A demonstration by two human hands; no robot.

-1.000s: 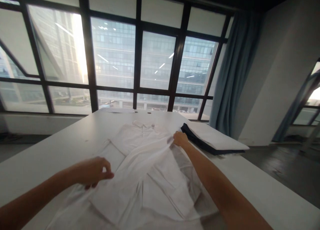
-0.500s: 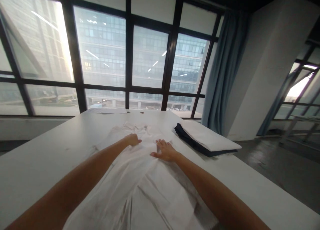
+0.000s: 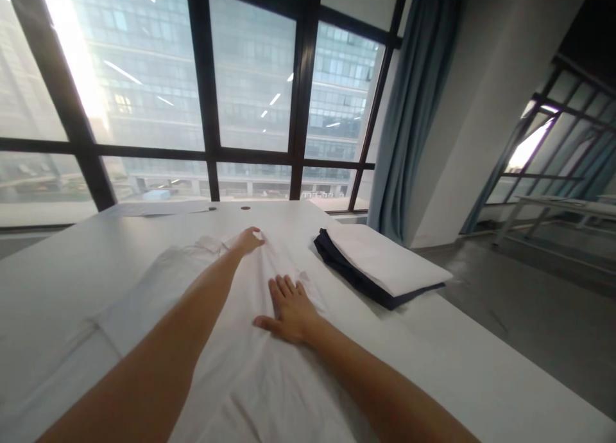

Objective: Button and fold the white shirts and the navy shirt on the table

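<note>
A wrinkled white shirt [image 3: 235, 327] lies spread lengthwise over the white table [image 3: 423, 353], with a sleeve-like part stretching out to the left. At its far end my left hand [image 3: 249, 240] has its fingers curled in a pinch on the fabric, and a raised fold runs down from there. My right hand [image 3: 292, 311] rests flat on the shirt, nearer and to the right, its fingers spread and thumb out to the left. My forearms cover parts of the cloth.
A folded stack of white cloth [image 3: 385, 257] over dark navy cloth [image 3: 356, 279] sits to the right. White sheets [image 3: 163, 208] lie at the table's far left. Windows, a blue curtain [image 3: 409, 122] and a pillar [image 3: 462, 128] stand beyond.
The view has turned right and come closer. My left hand has moved farther up the shirt, drawing a fold straight. The right hand has flattened, and the fabric spreads wider to the left.
</note>
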